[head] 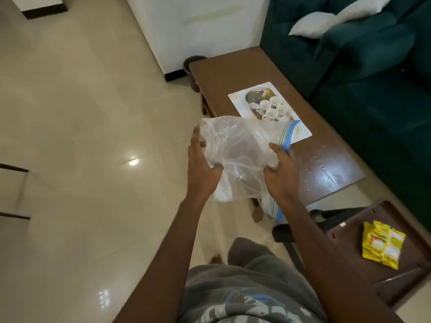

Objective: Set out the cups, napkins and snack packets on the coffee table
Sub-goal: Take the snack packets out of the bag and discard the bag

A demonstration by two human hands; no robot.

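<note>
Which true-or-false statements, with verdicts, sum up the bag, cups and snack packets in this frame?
1. The left hand and the right hand both grip the clear plastic bag. True.
2. The yellow snack packets lie on the coffee table. False: they lie on the brown stool beside it.
3. Four white cups stand on the printed tray. True.
4. The cups are stacked in one tower. False: they stand side by side.
</note>
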